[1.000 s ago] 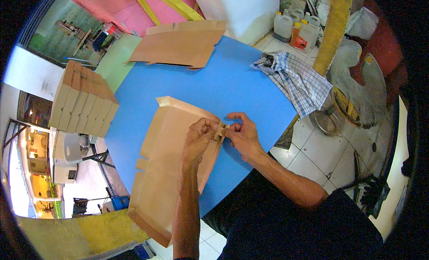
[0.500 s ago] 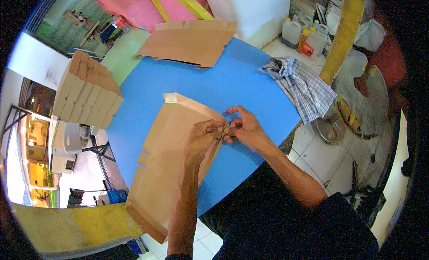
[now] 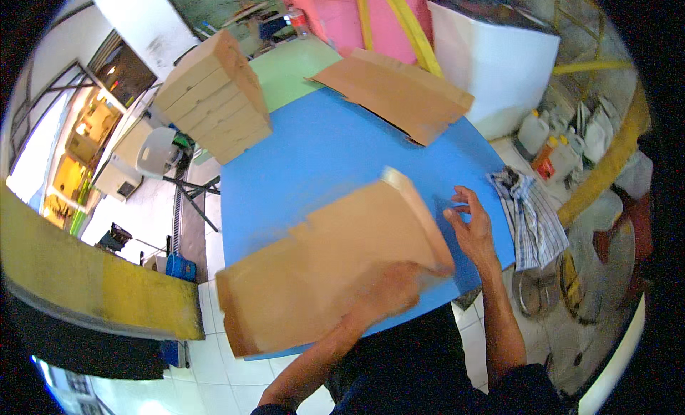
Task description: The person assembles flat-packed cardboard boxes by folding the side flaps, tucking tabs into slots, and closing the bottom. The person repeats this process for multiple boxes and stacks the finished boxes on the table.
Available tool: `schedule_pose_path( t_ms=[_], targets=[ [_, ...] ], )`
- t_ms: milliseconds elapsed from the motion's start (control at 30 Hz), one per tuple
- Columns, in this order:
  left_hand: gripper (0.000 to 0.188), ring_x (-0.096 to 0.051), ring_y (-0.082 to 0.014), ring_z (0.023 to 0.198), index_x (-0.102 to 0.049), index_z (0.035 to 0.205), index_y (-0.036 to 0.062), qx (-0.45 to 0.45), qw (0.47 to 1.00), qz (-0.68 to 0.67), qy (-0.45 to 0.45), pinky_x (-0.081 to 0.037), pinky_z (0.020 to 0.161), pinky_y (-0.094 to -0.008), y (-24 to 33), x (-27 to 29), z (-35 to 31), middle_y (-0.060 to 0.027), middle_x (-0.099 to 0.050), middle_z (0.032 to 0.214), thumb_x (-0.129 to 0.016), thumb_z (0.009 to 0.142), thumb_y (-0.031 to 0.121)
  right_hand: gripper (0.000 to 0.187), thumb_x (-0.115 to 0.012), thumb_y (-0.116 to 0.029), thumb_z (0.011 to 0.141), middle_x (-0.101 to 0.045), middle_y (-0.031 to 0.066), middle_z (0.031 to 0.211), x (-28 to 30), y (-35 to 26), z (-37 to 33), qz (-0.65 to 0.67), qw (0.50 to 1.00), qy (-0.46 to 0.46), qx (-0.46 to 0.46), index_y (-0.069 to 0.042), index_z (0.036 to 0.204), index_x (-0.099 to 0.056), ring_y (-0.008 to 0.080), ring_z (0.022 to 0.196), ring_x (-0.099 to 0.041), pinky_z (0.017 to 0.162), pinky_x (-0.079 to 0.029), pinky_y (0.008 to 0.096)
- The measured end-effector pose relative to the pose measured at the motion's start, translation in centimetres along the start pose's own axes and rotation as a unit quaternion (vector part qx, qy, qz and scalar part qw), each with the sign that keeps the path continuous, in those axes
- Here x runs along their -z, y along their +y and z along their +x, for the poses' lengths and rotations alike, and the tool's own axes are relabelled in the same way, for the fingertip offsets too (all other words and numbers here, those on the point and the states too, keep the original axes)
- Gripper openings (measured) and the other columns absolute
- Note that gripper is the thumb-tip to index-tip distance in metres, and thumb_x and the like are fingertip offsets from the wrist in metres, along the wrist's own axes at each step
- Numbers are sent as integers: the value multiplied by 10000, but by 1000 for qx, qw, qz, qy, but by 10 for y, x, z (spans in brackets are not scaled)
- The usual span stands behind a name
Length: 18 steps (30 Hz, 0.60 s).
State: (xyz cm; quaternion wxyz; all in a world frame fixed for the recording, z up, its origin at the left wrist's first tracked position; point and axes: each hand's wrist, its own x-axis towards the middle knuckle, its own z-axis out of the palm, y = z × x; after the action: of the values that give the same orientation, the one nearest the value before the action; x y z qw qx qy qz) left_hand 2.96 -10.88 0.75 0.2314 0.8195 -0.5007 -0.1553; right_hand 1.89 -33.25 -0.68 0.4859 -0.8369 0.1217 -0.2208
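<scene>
Cardboard sat under the left hand (its grip too blurred to tell); apart, at two o'clock, the right hand hung raised, curled but unclosed.

Cardboard in hand at the blue counter

From where I stand, a broad brown cardboard sheet is slanted over the blue counter, blurred, a folded edge along its right end. The person's left grip, also smeared, is against its near side; how the fingers sit I can't tell. The right grip hangs just beyond the folded end, fingers curled, thumb apart, holding nothing. Another flat cardboard piece lies along the far edge. A leaning stack of boxes stands at the left, a checked cloth drapes the right edge, and plastic jugs crowd the floor past it.
</scene>
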Motion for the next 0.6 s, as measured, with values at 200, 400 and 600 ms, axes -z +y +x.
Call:
schedule_pose_path(
  t_ms=[200,400,600],
  targets=[
    [347,-648,-386,987,-676,1073,105,-24,992,52,-113,-513,838,-500,14,10,-42,-197,-686,990,-642,728,89,506,-705,-67,809,-610,193,1239,5,5,15,-203,967,-74,132,-38,1288,-544,389,1108,-599,993,-452,453],
    [465,-616,-337,1096,-678,1042,116,116,984,22,-133,-453,959,-500,-1,66,-102,-126,-683,1064,-741,759,479,389,-674,-56,805,-704,168,967,-8,-17,-19,-204,960,-187,38,-16,1187,-614,318,822,-696,744,-547,407],
    [338,-630,-314,1003,-656,973,94,167,968,101,159,-467,884,-492,26,8,-77,-107,-668,974,-754,769,344,346,-647,-76,801,-698,152,802,-69,-48,-63,-14,972,-234,-35,-30,1144,-645,307,686,-680,659,-546,403]
  ],
)
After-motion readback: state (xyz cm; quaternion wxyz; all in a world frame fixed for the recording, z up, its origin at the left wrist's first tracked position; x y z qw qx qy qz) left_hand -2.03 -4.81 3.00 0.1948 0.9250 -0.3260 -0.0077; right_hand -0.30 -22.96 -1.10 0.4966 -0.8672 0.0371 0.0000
